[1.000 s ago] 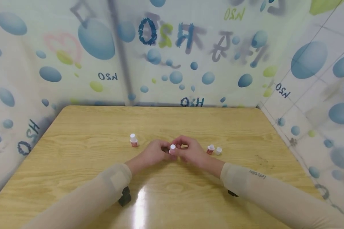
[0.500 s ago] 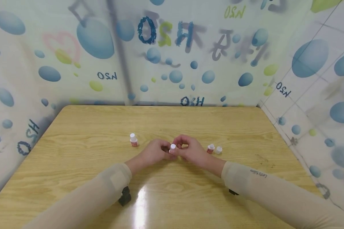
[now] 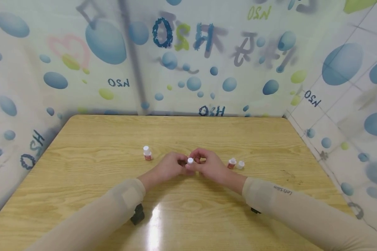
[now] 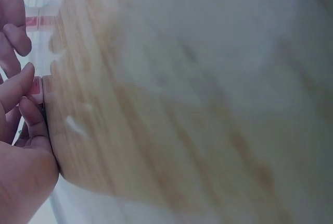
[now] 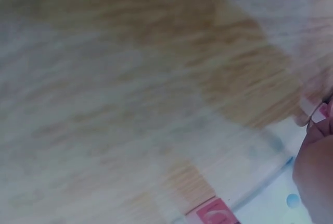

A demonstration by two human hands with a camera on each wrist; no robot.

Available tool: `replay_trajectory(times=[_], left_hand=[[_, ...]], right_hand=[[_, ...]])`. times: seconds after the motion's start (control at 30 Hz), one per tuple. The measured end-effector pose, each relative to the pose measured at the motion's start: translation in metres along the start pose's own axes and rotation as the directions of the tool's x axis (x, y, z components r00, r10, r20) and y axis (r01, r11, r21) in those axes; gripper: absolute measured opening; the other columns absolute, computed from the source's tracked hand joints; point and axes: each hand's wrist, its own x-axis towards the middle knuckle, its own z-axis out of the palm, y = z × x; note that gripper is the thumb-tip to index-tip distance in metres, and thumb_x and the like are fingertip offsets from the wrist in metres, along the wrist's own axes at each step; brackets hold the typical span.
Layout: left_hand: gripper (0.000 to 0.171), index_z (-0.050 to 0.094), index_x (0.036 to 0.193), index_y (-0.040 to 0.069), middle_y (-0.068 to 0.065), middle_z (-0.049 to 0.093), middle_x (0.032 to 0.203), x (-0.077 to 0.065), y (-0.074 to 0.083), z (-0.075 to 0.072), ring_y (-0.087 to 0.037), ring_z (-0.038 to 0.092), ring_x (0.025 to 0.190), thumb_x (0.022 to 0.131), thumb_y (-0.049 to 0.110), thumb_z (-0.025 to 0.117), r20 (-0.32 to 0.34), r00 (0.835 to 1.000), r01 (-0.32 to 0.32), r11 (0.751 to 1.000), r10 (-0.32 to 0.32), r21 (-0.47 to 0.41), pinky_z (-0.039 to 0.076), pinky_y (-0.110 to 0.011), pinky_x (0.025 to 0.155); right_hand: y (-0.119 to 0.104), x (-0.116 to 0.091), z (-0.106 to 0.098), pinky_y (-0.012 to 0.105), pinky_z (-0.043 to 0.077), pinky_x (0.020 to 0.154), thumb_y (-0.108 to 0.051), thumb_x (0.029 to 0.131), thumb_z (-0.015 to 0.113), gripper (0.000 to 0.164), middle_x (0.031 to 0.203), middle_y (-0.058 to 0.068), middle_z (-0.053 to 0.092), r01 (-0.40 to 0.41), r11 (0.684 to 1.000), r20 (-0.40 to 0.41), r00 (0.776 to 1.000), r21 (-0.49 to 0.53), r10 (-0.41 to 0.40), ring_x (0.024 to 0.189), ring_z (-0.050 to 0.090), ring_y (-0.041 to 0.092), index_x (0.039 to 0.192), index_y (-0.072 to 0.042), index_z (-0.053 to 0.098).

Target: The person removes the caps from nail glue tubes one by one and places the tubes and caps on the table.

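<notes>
Between both hands, at the middle of the table, stands a small white bottle [image 3: 190,160] with a white cap. My left hand [image 3: 172,166] pinches it low down from the left; the left wrist view shows thumb and finger at its red label [image 4: 36,89]. From the right, my right hand [image 3: 209,166] grips the bottle with curled fingers, its thumb across the front just under the cap top. Most of the bottle's body is hidden by the fingers. At the right edge of the right wrist view, only part of the right hand [image 5: 317,174] shows.
A capped bottle [image 3: 147,153] of the same kind stands to the left of the hands. On the right, an uncapped red-labelled bottle [image 3: 231,164] stands beside a loose white cap [image 3: 240,165]. The wooden table [image 3: 188,216] meets a patterned backdrop [image 3: 176,87] behind.
Both hands stay in place on the bottle. The right thumb covers a little more of it below the cap than before. The head view has shifted slightly.
</notes>
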Motion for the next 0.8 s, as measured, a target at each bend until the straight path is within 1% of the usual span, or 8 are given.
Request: replay_trajectory(times=[0.13,0.23,0.37,0.47,0.57,0.8], left_hand=[[0.025,0.082,0.106,0.012,0.003,0.077,0.088,0.0000,0.0015,0.0006,-0.007,0.062,0.083,0.084,0.020,0.092,0.001,1.000,-0.005,1.000,0.004,0.007,0.051,-0.024,0.078],[0.025,0.082,0.105,0.010,0.003,0.078,0.087,-0.0003,0.0020,0.0007,-0.006,0.062,0.082,0.084,0.018,0.092,0.000,1.000,-0.015,1.000,0.015,0.007,0.051,-0.024,0.079],[0.019,0.081,0.100,0.008,0.001,0.077,0.086,-0.0014,0.0021,-0.0002,-0.007,0.062,0.080,0.086,0.016,0.089,0.008,1.000,-0.027,1.000,0.027,0.001,0.052,-0.025,0.077],[0.017,0.081,0.100,0.008,0.000,0.078,0.087,-0.0019,0.0021,-0.0006,-0.007,0.063,0.081,0.087,0.016,0.088,0.011,1.000,-0.023,1.000,0.023,-0.001,0.052,-0.025,0.077],[0.018,0.081,0.100,0.009,0.001,0.079,0.088,-0.0011,0.0017,-0.0003,-0.006,0.063,0.082,0.086,0.018,0.089,0.008,1.000,-0.017,1.000,0.017,0.004,0.052,-0.024,0.077],[0.024,0.082,0.107,0.010,0.001,0.080,0.093,-0.0001,0.0019,0.0007,-0.005,0.065,0.084,0.086,0.018,0.091,0.011,1.000,0.004,1.000,-0.004,-0.004,0.053,-0.022,0.079]], right_hand=[[-0.0018,-0.0017,-0.0030,0.023,0.036,0.053,-0.011,0.099,0.076,0.028,0.097,0.001,0.052,0.005,0.999,0.046,0.999,0.040,-0.006,0.062,0.045,0.012,0.125,-0.006,0.071],[-0.0030,-0.0026,-0.0041,0.024,0.035,0.052,-0.009,0.098,0.076,0.032,0.098,0.001,0.050,-0.004,0.998,0.073,0.997,0.055,0.000,0.062,0.044,0.012,0.130,-0.007,0.070],[-0.0025,-0.0006,-0.0017,0.024,0.036,0.052,-0.016,0.094,0.083,0.031,0.095,0.001,0.050,-0.009,1.000,0.031,0.999,0.021,0.008,0.060,0.041,0.013,0.120,-0.008,0.068],[-0.0028,0.0003,0.0002,0.024,0.038,0.054,-0.019,0.092,0.085,0.030,0.093,0.000,0.051,-0.010,1.000,-0.008,1.000,-0.011,0.010,0.061,0.042,0.013,0.114,-0.010,0.068],[-0.0035,-0.0005,-0.0004,0.024,0.040,0.055,-0.017,0.093,0.084,0.027,0.094,0.000,0.051,-0.012,1.000,-0.013,1.000,-0.001,0.012,0.063,0.044,0.013,0.115,-0.009,0.070],[-0.0032,-0.0032,-0.0064,0.023,0.042,0.057,-0.014,0.100,0.076,0.028,0.102,0.002,0.051,0.001,0.999,0.043,0.999,0.046,-0.003,0.071,0.054,0.013,0.127,-0.008,0.073]])
